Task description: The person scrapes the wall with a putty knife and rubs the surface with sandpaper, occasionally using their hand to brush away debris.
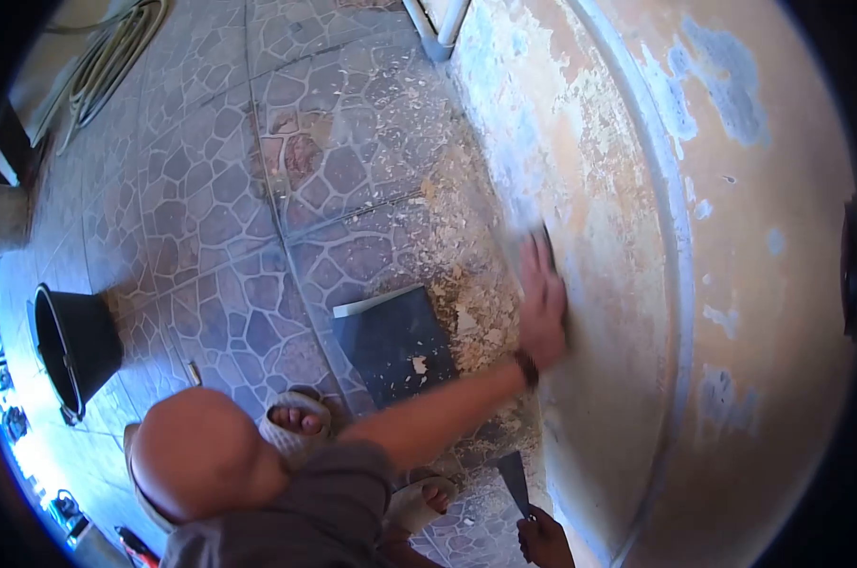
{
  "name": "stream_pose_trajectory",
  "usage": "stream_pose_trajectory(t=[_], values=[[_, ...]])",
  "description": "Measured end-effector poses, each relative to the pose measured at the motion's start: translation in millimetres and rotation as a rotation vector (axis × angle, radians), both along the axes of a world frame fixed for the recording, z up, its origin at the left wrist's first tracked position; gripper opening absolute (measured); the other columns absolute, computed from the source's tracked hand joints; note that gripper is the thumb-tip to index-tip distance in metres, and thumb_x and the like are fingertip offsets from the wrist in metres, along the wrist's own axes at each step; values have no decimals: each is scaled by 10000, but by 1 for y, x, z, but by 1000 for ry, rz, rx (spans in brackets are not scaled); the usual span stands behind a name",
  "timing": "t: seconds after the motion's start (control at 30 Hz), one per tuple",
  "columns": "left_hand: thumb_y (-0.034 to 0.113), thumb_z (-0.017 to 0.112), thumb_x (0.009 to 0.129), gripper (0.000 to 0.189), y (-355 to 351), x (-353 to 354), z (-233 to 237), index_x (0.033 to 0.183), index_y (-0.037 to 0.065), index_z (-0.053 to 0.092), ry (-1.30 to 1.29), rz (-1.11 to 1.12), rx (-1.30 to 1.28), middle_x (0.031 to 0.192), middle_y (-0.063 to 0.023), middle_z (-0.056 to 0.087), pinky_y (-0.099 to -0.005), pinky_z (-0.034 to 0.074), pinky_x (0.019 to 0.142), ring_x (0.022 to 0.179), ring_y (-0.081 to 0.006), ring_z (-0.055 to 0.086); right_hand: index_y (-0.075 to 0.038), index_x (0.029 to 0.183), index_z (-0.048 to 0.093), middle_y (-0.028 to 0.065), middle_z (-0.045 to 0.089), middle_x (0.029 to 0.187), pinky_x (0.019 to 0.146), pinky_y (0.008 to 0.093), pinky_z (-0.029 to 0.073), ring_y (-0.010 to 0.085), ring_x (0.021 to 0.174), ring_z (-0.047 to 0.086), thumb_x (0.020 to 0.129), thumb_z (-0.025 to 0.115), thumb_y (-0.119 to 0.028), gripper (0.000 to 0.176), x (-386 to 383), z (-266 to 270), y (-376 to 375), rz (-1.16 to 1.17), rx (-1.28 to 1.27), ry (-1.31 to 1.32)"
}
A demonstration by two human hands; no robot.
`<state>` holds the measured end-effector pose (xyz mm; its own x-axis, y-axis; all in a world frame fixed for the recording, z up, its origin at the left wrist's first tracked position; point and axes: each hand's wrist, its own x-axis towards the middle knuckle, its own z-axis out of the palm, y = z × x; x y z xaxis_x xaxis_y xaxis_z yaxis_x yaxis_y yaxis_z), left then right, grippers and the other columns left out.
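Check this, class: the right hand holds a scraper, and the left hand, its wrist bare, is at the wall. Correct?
"Bare" is wrong: the head view shows a dark wristband there. The left hand is at the wall, and the right hand holds a scraper.

A dark shirt, dark wristband and pale slippers show.

Bluish-white glare blows out the lower left edge, and the black bucket throws a soft shadow rightward on the dimmer, blue-tinged floor. Motion blur smears the left hand at the wall; fisheye distortion warps the margins into black corners.
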<state>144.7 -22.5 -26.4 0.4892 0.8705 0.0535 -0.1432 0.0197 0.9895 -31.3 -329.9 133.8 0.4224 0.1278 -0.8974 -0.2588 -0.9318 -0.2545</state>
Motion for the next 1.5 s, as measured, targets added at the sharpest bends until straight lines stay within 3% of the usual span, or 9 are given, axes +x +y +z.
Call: stream_pose_trajectory(t=[0.07,0.3,0.43,0.57,0.8,1.03,1.27,1.4,1.5], values=[[381,191,982,592,89,24,-5,1422,-14,161,60,-28,52,1459,-201,250,-432,138,1121,1356,-307,236,-44,1278,471,-53,463,619,386,189,333,37,464,412,914,490,-95,368,-12,-3,-30,-68,47,-57],[353,227,973,613,33,27,9,1419,-55,125,-397,-16,-247,1505,-196,99,-406,10,1123,1403,-307,27,-41,1271,488,-47,485,651,423,192,348,34,502,421,913,511,-123,368,6,16,27,-306,78,137],[368,225,969,598,146,23,51,1431,-3,147,-118,-207,-664,1488,-214,154,-442,102,1111,1390,-325,103,-26,1247,518,-28,526,682,451,233,357,45,527,408,912,529,-168,364,16,29,45,271,89,-370],[291,207,950,564,13,-11,72,1446,32,130,-66,-113,54,1501,-212,83,-458,-4,1111,1401,-324,35,-12,1266,491,2,485,604,431,237,365,64,491,438,934,490,-223,393,49,63,120,-38,104,-303],[471,200,968,636,154,30,56,1446,55,147,-180,-207,95,1514,-173,21,-432,-23,1119,1399,-316,-36,37,1236,490,-6,495,612,422,221,359,60,475,429,937,486,-228,400,74,100,119,57,336,-481],[192,289,949,463,-55,-46,60,1381,32,330,-93,-278,193,1466,-286,117,-590,1,1077,1359,-455,96,72,1181,479,37,518,614,438,233,383,90,479,461,938,437,-149,331,91,88,154,403,415,-838],[283,243,966,524,72,23,114,1409,4,260,-133,-69,126,1483,-256,101,-470,-13,1110,1385,-387,52,7,875,493,50,510,627,438,226,350,89,486,445,949,400,-173,215,85,85,150,253,333,-1097],[236,242,953,516,-67,-46,97,1419,14,244,-185,-232,84,1479,-273,90,-517,-30,1096,1387,-391,35,-9,870,491,45,512,622,434,226,338,90,478,437,955,377,-214,250,93,94,157,287,365,-1105],[220,239,963,499,52,18,118,1415,8,248,-137,10,132,1493,-236,91,-469,-19,1112,1390,-373,49,-15,890,494,46,512,613,432,230,338,93,474,434,959,366,-252,278,88,91,144,228,381,-1107]])
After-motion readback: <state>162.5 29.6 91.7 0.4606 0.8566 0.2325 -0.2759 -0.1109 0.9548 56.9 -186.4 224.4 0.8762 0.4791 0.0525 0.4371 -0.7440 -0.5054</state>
